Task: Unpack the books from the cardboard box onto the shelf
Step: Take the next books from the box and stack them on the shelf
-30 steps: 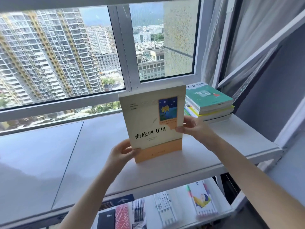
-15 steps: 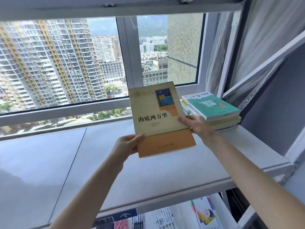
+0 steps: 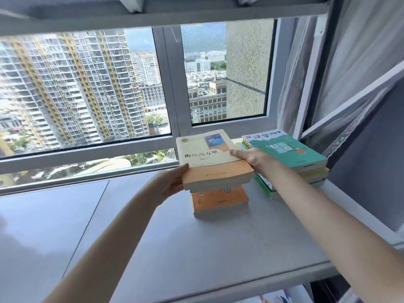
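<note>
A cream and orange book (image 3: pixel 209 158) lies nearly flat in both my hands, just above a small pile of orange-covered books (image 3: pixel 218 201) on the grey shelf top (image 3: pixel 196 248). My left hand (image 3: pixel 172 182) grips its near left corner, thumb on the cover. My right hand (image 3: pixel 253 159) holds its right edge, thumb on top. Whether the held book touches the pile is unclear. The cardboard box is out of view.
A taller stack topped by a green book (image 3: pixel 286 152) stands at the right end of the shelf against the window frame (image 3: pixel 172 106). A curtain (image 3: pixel 354 62) hangs on the right. A lower shelf edge (image 3: pixel 277 299) shows at the bottom.
The book has gone from upright and facing me to lying flat, and moved away from me and down over the orange pile. The view has tilted upward.
</note>
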A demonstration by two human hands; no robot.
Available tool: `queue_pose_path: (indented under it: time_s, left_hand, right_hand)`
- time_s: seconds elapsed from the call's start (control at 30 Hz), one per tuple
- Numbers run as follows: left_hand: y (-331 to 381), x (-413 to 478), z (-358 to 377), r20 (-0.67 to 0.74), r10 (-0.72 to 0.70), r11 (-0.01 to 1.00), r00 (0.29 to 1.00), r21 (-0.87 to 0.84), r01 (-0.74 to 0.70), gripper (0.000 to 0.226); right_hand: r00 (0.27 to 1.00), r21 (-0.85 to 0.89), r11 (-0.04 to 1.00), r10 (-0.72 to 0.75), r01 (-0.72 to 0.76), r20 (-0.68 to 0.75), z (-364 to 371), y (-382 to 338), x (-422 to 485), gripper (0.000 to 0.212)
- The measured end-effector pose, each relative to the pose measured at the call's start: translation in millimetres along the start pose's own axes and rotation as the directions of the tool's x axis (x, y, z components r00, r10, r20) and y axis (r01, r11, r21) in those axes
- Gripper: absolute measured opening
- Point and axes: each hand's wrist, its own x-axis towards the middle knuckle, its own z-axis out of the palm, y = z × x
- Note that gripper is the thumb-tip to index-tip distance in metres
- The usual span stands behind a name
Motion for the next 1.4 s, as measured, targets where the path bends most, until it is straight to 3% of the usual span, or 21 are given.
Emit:
queue_pose_path:
  time_s: [0.13, 0.3, 0.47, 0.67, 0.73, 0.87, 0.9, 1.0, 1.07, 1.13, 1.4]
  left_hand:
    - [-11, 7, -5, -0.036, -0.057, 0.995, 0.998, 0.077, 0.059, 0.021]
    - [-29, 14, -1, -0.091, -0.134, 0.966, 0.987, 0.208, 0.151, 0.028]
    - [-37, 19, -1, -0.136, -0.126, 0.957, 0.983, 0.245, 0.157, 0.024]
    - [-36, 18, -2, -0.187, -0.030, 0.794, 0.982, 0.592, 0.137, 0.032]
    - [-37, 16, -3, -0.182, -0.043, 0.790, 0.982, 0.596, 0.145, 0.030]
    - [-35, 4, -7, -0.122, -0.042, 0.783, 0.992, 0.612, 0.108, 0.031]
    - [-35, 0, -8, -0.126, 0.003, 0.730, 0.992, 0.679, 0.084, 0.033]
    - [-33, -23, -8, -0.182, 0.288, 0.406, 0.940, 0.912, 0.053, 0.056]
    - [-34, -49, -4, -0.104, 0.476, 0.295, 0.873, 0.954, -0.047, 0.059]
    - [-39, -77, 2, -0.007, 0.549, 0.274, 0.836, 0.946, -0.172, 0.054]
    - [-142, -187, 31, 0.397, 0.450, 0.193, 0.800, 0.831, -0.522, 0.045]
  right_hand:
    - [1.000, -0.081, 0.996, 0.026, -0.026, 0.002, 5, 14, 12, 0.061]
    - [0.997, -0.199, 0.977, 0.080, -0.077, 0.008, 14, 34, 18, 0.039]
    - [0.997, -0.210, 0.975, 0.072, -0.074, -0.018, 18, 38, 20, 0.040]
    - [0.996, -0.356, 0.932, 0.034, -0.061, -0.082, 22, 32, 11, 0.039]
    - [0.993, -0.448, 0.892, 0.010, -0.062, -0.119, 23, 29, 3, 0.029]
    - [0.973, -0.550, 0.835, -0.130, 0.004, -0.190, 14, 22, -21, 0.040]
    - [0.968, -0.556, 0.829, -0.180, 0.055, -0.174, 11, 21, -29, 0.039]
    - [0.971, -0.532, 0.833, -0.227, 0.154, -0.073, 4, 21, -59, 0.042]
    - [0.981, -0.525, 0.839, -0.190, 0.147, -0.028, 4, 29, -87, 0.058]
    - [0.988, -0.551, 0.824, -0.155, 0.133, 0.006, 6, 42, -117, 0.066]
    - [0.996, -0.587, 0.809, -0.071, 0.027, -0.052, 26, 130, -240, 0.038]
